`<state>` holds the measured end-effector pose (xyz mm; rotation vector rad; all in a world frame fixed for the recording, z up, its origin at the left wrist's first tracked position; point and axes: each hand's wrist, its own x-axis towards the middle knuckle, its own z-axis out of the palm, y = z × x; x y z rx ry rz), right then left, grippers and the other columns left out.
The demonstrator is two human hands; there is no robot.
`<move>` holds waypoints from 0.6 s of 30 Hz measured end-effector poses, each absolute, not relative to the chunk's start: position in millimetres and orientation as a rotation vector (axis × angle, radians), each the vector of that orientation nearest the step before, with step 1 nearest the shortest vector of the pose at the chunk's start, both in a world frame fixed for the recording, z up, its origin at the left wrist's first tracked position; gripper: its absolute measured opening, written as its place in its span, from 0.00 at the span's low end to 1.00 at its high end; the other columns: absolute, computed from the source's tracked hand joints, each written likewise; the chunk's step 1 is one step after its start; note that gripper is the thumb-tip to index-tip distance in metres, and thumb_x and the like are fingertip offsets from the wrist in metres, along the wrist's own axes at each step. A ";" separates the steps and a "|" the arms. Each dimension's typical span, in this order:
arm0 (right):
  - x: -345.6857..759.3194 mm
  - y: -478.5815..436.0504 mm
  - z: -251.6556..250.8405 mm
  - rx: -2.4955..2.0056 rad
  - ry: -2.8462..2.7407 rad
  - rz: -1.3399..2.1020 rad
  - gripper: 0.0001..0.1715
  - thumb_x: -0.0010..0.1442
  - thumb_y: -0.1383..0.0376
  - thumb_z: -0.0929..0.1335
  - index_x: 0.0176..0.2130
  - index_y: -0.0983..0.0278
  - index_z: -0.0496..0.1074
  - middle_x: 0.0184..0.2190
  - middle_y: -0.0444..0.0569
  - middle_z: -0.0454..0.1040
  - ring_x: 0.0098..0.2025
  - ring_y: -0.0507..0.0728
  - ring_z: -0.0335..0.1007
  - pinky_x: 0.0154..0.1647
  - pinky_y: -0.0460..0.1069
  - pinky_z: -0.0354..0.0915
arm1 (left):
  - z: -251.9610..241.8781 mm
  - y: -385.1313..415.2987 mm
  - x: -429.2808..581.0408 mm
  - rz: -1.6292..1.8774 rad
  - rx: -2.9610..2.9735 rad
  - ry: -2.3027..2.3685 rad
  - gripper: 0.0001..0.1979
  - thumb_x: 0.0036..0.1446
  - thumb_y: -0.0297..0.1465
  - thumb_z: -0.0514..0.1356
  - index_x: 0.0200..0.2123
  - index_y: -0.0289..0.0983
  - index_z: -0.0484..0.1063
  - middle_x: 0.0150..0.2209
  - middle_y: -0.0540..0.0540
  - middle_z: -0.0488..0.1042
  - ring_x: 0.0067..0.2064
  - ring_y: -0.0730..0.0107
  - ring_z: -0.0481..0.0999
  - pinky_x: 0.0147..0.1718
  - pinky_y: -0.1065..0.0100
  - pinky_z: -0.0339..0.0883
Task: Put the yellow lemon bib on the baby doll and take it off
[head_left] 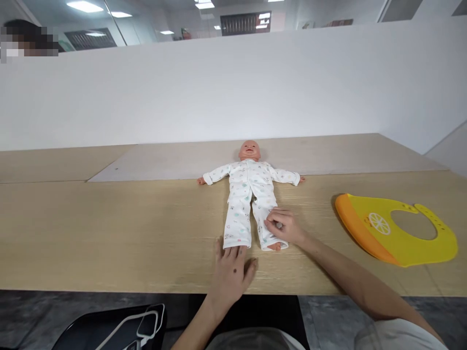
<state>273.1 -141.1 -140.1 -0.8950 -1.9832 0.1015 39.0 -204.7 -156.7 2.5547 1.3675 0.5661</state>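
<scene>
Nearby, just in from the near edge of the tabletop (109, 233), the left hand (231, 272) lies with thumb apart, its fingertips hidden at one trouser cuff (237, 244) of the doll (251, 177). Slightly farther in, the right hand (284, 227) curls close at the other trouser leg (260, 214) — whether it pinches cloth, I cannot tell. Toward the right end lies a yellow bib (390, 250), its orange pouch (355, 228) facing left, the pouch's inside hidden. Mid-tabletop, the doll lies face up, long axis running near edge to far — feet nearer, head by the far edge.
</scene>
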 end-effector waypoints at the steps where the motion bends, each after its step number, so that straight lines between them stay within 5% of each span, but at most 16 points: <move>1: 273.1 -140.9 -140.5 -0.898 -1.980 0.100 0.16 0.64 0.67 0.63 0.24 0.65 0.63 0.19 0.43 0.63 0.24 0.48 0.57 0.28 0.44 0.56 | -156.9 -204.2 40.3 0.567 2.555 1.362 0.22 0.61 0.42 0.54 0.58 0.51 0.70 0.52 0.33 0.76 0.58 0.36 0.71 0.60 0.27 0.52; 8: 273.6 -141.4 -141.4 -0.918 -1.972 0.120 0.16 0.64 0.67 0.64 0.24 0.65 0.64 0.20 0.43 0.63 0.25 0.48 0.57 0.28 0.44 0.56 | -155.9 -200.8 47.0 0.511 2.504 1.340 0.24 0.63 0.43 0.52 0.60 0.47 0.67 0.55 0.30 0.74 0.60 0.36 0.70 0.61 0.27 0.50; 13: 274.2 -140.2 -144.3 -0.935 -1.986 0.108 0.16 0.64 0.68 0.63 0.24 0.65 0.63 0.19 0.43 0.62 0.24 0.47 0.56 0.28 0.44 0.55 | -153.1 -203.8 43.9 0.549 2.509 1.187 0.31 0.62 0.41 0.54 0.68 0.54 0.54 0.56 0.35 0.73 0.61 0.41 0.69 0.63 0.30 0.51; 18: 273.9 -140.8 -145.0 -0.972 -2.006 0.102 0.17 0.65 0.67 0.63 0.24 0.65 0.63 0.20 0.44 0.63 0.24 0.48 0.57 0.28 0.44 0.55 | -162.1 -210.8 29.1 0.896 2.444 1.112 0.36 0.57 0.33 0.55 0.67 0.64 0.52 0.50 0.43 0.79 0.52 0.43 0.78 0.60 0.31 0.56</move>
